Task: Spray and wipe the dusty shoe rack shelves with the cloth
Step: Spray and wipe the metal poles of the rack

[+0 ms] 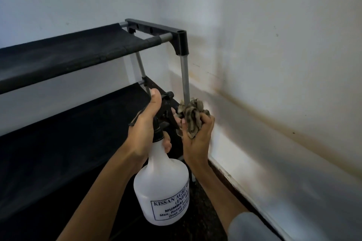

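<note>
While my left hand [146,129] grips the neck of the spray bottle [161,188] just below its black trigger head, thumb laid up along the head at centre frame, my right hand [195,137] is closed round the bunched cloth [193,115] immediately to the right of the nozzle. The bottle is translucent plastic with a wide body; I cannot read its fill level, so I judge the weight uncertain and keep the hold high at the neck, where the trigger is within reach. The cloth is soft and crushes to any shape; I judge a loose wad best for wiping. Both fabric shelves, the upper shelf [64,58] at upper left and the lower shelf [78,133] at left centre, look like slack black textile on thin metal tubes [185,78]. Judged flexible, they call for light pressure.
</note>
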